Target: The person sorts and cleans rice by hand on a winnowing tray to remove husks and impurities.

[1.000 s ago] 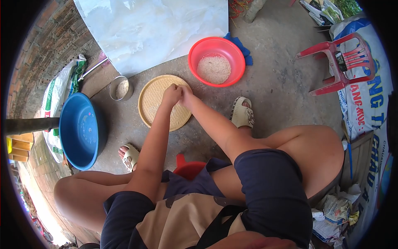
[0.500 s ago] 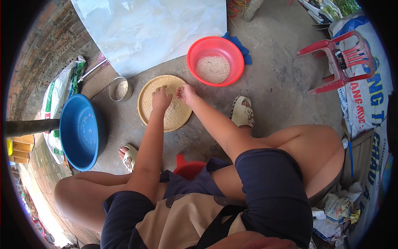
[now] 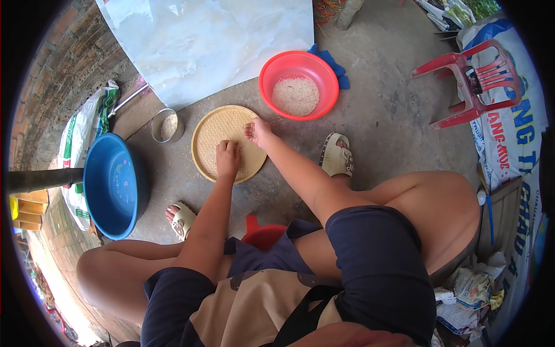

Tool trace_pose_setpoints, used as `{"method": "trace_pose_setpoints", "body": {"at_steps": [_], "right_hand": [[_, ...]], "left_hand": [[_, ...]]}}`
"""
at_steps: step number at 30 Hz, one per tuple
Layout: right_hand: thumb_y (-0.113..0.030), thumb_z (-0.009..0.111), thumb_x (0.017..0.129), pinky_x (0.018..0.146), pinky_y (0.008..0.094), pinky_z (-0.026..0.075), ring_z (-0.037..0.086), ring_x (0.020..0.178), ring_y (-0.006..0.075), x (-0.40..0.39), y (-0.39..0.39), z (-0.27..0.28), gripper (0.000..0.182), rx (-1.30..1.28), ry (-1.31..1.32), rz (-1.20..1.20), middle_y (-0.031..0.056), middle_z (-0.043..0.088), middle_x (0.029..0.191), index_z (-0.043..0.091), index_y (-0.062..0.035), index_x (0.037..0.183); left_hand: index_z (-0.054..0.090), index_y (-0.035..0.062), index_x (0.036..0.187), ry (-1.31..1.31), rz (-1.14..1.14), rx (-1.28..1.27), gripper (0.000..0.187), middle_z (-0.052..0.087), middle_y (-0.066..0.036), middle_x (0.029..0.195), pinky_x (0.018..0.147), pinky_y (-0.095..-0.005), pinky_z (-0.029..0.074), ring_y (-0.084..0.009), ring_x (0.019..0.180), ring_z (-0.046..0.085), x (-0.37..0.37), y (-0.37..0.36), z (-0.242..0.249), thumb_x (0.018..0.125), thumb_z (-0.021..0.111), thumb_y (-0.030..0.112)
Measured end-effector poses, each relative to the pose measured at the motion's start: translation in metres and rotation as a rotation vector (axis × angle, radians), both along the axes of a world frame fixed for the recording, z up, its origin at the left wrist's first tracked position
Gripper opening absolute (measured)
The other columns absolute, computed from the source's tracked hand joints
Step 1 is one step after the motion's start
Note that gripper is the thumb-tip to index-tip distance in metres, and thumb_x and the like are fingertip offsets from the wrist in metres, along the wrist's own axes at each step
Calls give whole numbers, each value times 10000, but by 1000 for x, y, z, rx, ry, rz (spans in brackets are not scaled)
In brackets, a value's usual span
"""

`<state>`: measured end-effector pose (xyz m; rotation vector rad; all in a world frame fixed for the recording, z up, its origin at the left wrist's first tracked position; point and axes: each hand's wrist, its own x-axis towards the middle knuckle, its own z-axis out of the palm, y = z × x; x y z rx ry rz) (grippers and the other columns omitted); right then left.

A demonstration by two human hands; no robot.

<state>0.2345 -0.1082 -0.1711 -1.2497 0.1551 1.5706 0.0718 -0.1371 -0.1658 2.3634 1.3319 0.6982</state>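
Note:
A round woven tray (image 3: 209, 124) lies on the ground in front of me with pale grains scattered over it. My left hand (image 3: 228, 157) is over the tray's lower middle, its fingers bent and close together at the grains; whatever they pinch is too small to make out. At the tray's right rim is my right hand (image 3: 258, 132), palm turned up with curled fingers; any grains in it are too small to tell. A red basin (image 3: 328, 104) holding pale grain stands just beyond the tray to the right. Left of the tray is a metal bowl (image 3: 157, 128) with some grain in it.
A large blue basin (image 3: 115, 185) stands at the left near a white and green sack (image 3: 69, 141). A pale marbled board (image 3: 214, 46) lies at the top. On the right are a red plastic chair (image 3: 491, 78) and printed sacks (image 3: 500, 150). My sandalled feet flank the tray.
My left hand has moved from the tray's upper middle down toward its lower middle, and its fingers have drawn together. My right hand has barely moved.

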Motion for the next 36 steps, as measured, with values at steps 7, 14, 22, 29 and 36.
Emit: {"method": "trace_pose_setpoints", "body": {"at_steps": [7,14,22,29,36], "right_hand": [[-219,413,840,500,314,467,557,527,199,0,-3,-4,254,16,-9,23,91,586,640,546,-28,740],[-238,418,848,516,326,475,566,541,204,-1,-3,-3,269,-6,-49,28,96,594,661,551,-26,750],[-241,403,852,546,343,484,583,582,221,-1,0,-11,285,-1,-48,34,113,600,688,557,-10,785],[-235,399,851,551,346,485,585,588,224,-2,-2,-8,285,-4,-66,38,119,602,697,559,-8,788],[-230,401,849,551,348,487,584,584,221,-2,-3,-6,282,-7,-76,48,116,598,693,564,-9,790]], "left_hand": [[540,18,837,-75,52,-102,69,556,-169,825,715,-425,459,-363,782,549,-2,11,-3,784,571,48],[542,35,886,-473,281,-631,122,591,-77,781,665,-312,474,-208,713,589,4,38,3,780,599,13],[490,-2,832,-1869,32,-1418,48,444,-55,721,625,-271,386,-151,635,391,13,73,45,794,496,26],[472,19,783,-1969,138,-1456,88,412,-40,661,556,-265,341,-148,592,370,20,64,52,838,457,87],[414,71,685,-2460,-190,-1583,235,319,15,562,425,-238,238,-100,472,270,10,64,49,897,413,173]]}}
